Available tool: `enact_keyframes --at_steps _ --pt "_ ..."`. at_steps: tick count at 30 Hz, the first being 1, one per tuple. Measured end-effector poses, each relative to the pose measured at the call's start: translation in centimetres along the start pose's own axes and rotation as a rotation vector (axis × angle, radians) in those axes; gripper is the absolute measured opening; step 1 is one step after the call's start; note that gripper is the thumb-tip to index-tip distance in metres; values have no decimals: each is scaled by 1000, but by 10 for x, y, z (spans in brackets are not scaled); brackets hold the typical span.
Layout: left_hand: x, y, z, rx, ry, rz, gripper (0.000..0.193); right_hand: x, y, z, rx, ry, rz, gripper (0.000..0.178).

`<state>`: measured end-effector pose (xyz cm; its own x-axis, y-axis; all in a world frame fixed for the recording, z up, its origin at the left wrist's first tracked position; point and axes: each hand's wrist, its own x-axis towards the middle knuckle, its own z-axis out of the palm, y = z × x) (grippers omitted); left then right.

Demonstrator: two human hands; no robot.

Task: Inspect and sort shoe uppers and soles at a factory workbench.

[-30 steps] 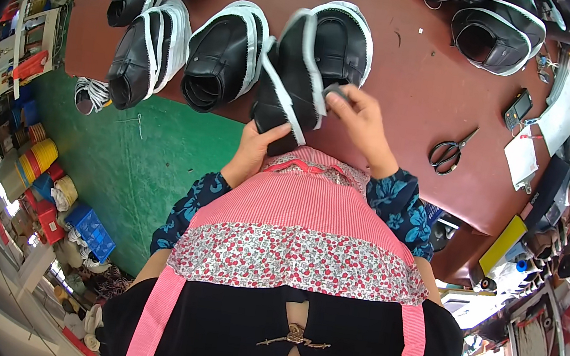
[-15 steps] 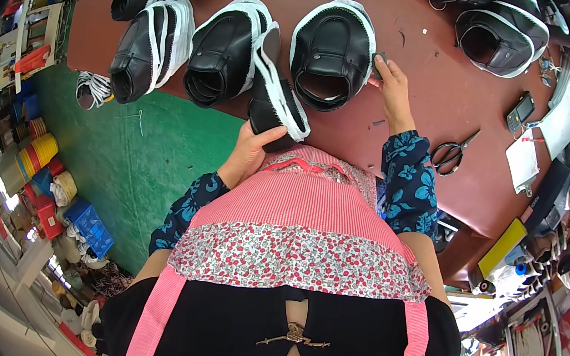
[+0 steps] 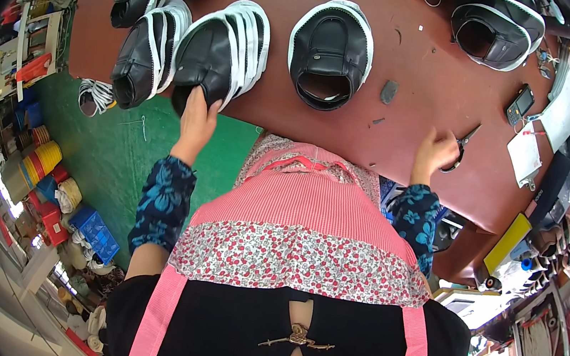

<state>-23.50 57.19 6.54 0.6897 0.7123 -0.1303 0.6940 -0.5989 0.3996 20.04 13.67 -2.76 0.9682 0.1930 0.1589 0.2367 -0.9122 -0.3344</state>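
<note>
Your left hand [image 3: 196, 125] is grasping stacked black shoe uppers [image 3: 206, 56] by the heel at the near edge of the tabletop [image 3: 355, 133]; another upper [image 3: 328, 55] is lying farther in; your right hand [image 3: 436, 153] is curling at the scissors [image 3: 470, 136], grip unclear.

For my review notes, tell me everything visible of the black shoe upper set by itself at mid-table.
The black shoe upper is smooth, slightly shiny and leather-like, with seams and a small metallic-looking stud. White edging runs around its sides and far end. It rests on the brownish-red table, rounded end away from the person, dark opening toward them. Neither the left hand nor the right hand touches it.
</note>
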Motion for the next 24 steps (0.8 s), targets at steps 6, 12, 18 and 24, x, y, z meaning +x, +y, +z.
enact_keyframes --at_steps 6,12,18,24 --pt "34 63 -35 210 -121 -162 42 -9 112 -8 -120 -5 238 68" --pt "56 123 -50 337 85 -12 33 16 91 -20 601 -365 570 38" --pt "70 155 17 43 -213 75 26 -57 -59 -11 468 -428 -72 46" --pt "31 115 6 317 -46 73 121 -75 -152 -15 444 -440 -219 53"
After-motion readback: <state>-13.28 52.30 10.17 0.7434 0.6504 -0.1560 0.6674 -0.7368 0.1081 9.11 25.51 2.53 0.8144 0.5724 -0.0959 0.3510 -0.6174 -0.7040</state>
